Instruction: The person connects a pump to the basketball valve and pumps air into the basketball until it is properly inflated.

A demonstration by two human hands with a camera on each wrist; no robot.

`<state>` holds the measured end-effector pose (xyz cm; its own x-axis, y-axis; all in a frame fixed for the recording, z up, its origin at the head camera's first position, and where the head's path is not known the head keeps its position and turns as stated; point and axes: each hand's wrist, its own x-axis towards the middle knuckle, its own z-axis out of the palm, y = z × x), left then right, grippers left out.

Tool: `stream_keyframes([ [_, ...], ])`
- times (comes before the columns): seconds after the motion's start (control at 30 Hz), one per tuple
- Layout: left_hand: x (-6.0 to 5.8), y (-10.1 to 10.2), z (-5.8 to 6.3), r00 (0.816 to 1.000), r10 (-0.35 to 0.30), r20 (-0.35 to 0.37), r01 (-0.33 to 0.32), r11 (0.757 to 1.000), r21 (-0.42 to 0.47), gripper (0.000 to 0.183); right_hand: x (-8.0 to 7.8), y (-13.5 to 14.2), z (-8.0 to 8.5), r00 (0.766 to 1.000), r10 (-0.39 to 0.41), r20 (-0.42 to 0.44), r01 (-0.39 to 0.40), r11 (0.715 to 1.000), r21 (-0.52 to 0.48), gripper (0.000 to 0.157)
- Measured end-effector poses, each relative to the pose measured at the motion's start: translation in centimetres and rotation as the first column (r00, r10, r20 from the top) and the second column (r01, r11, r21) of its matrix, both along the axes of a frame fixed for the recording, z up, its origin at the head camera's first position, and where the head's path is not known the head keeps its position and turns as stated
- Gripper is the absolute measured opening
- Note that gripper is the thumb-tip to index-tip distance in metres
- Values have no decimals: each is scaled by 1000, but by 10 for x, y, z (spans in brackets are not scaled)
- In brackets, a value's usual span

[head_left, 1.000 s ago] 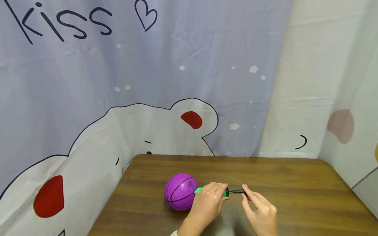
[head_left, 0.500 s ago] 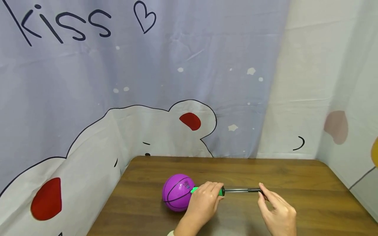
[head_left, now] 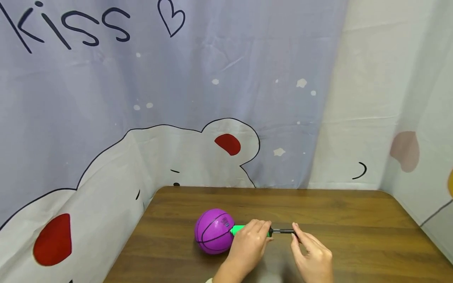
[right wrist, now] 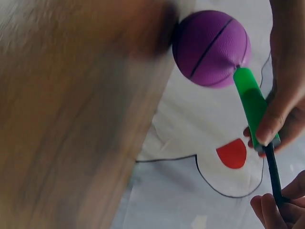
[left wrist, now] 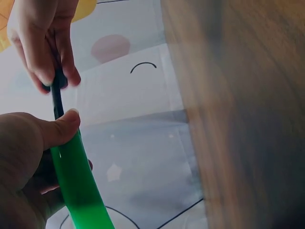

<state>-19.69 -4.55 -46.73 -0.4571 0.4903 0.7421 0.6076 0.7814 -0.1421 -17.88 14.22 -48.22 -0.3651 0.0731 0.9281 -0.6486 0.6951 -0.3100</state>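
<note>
A purple ball (head_left: 214, 232) with black basketball lines rests on the wooden table, left of both hands. The green barrel of a hand pump (right wrist: 251, 98) points at the ball, its narrow end right at the ball's surface in the right wrist view. My left hand (head_left: 249, 243) grips that barrel near its black collar, thumb along it in the left wrist view. My right hand (head_left: 313, 253) pinches the pump's black handle (head_left: 286, 231) between thumb and fingers. A short stretch of rod shows between the two hands.
The wooden table (head_left: 371, 232) has rounded far corners. Behind it hangs a printed curtain (head_left: 283, 118) with white bear shapes and lettering, which also runs along the left and right sides.
My right hand first drew the pump handle out to the right, baring a long rod, then pushed it back left toward the barrel. My left hand and the ball stayed nearly in place.
</note>
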Motion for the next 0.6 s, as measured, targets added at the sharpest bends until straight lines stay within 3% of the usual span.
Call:
stream_keyframes([
  [0.1, 2, 2, 0, 1000, 1, 21, 0, 1000, -17, 41, 0, -6, -2, 999, 36, 29, -37, 999, 7, 37],
  [0.47, 2, 7, -1, 999, 6, 31, -4, 999, -52, 42, 3, -10, -6, 994, 87, 69, -86, 996, -22, 20],
  [0.6, 2, 7, -2, 1000, 14, 28, -12, 998, -57, 42, 3, -10, -8, 995, 76, 64, -75, 997, -12, 40],
])
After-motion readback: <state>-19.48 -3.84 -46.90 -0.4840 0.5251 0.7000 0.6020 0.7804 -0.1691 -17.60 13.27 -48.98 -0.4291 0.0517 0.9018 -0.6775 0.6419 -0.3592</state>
